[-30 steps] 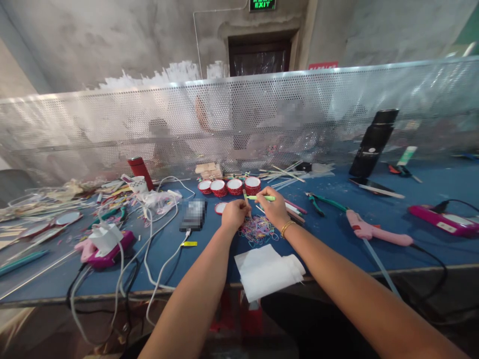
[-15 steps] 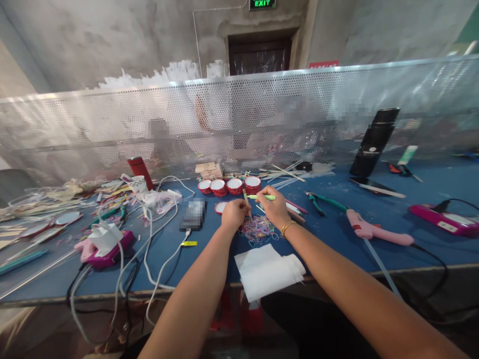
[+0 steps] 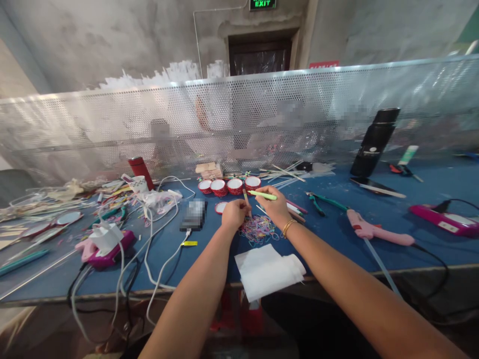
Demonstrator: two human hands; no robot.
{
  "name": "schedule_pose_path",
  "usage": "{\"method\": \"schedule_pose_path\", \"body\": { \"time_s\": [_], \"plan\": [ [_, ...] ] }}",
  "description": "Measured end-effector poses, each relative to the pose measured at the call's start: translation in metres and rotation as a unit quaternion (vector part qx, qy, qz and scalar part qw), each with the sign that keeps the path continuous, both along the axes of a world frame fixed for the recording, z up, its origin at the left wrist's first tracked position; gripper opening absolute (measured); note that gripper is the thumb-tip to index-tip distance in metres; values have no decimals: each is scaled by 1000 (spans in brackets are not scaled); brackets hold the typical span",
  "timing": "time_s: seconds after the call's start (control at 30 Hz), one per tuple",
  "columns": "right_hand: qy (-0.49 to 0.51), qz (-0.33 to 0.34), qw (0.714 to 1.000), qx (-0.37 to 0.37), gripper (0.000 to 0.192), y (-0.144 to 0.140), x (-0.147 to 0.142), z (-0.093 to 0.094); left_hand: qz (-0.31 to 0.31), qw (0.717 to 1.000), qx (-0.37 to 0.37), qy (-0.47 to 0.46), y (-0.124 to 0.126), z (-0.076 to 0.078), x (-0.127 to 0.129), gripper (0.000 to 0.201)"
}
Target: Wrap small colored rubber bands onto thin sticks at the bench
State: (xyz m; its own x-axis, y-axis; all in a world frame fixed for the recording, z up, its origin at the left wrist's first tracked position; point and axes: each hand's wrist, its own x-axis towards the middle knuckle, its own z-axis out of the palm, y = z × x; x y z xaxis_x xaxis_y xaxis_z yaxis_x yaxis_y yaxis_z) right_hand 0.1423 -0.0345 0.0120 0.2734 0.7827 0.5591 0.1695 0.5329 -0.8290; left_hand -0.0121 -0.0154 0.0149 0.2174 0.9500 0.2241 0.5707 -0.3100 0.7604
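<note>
My left hand (image 3: pixel 234 214) is closed on a flat wooden stick (image 3: pixel 245 196), which it holds nearly upright. In my right hand (image 3: pixel 276 203) is a light green pen (image 3: pixel 263 195), its tip pointing left, close to the stick but apart from it. A loose heap of coloured rubber bands (image 3: pixel 258 230) lies on the table just below both hands. Behind the hands stand several red-sided round pieces with white tops, among them a stack (image 3: pixel 235 186) near the middle. A folded white cloth (image 3: pixel 270 272) lies near the table's front edge.
To the right are green-handled pliers (image 3: pixel 329 201), a pink glue gun (image 3: pixel 374 230) and a black flask (image 3: pixel 375 142). On the left, white cables run from a purple power strip (image 3: pixel 112 255). A perforated metal screen (image 3: pixel 179 129) borders the blue table's back.
The pen in my right hand has risen slightly and tilted a little, with its tip drawn away from the stick. My left hand and the stick stay in place.
</note>
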Motion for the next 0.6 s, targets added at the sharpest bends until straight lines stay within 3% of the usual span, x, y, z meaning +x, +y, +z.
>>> {"method": "schedule_pose_path", "body": {
  "time_s": [0.4, 0.6],
  "plan": [
    [-37, -24, 999, -6, 19, -4, 0, 2, -4, 1000, 2, 10, -3, 3, 0, 15],
    [-56, -22, 998, -6, 26, -2, 0, -2, 0, 1000, 0, 20, -5, 6, 0, 16]
  ]
}}
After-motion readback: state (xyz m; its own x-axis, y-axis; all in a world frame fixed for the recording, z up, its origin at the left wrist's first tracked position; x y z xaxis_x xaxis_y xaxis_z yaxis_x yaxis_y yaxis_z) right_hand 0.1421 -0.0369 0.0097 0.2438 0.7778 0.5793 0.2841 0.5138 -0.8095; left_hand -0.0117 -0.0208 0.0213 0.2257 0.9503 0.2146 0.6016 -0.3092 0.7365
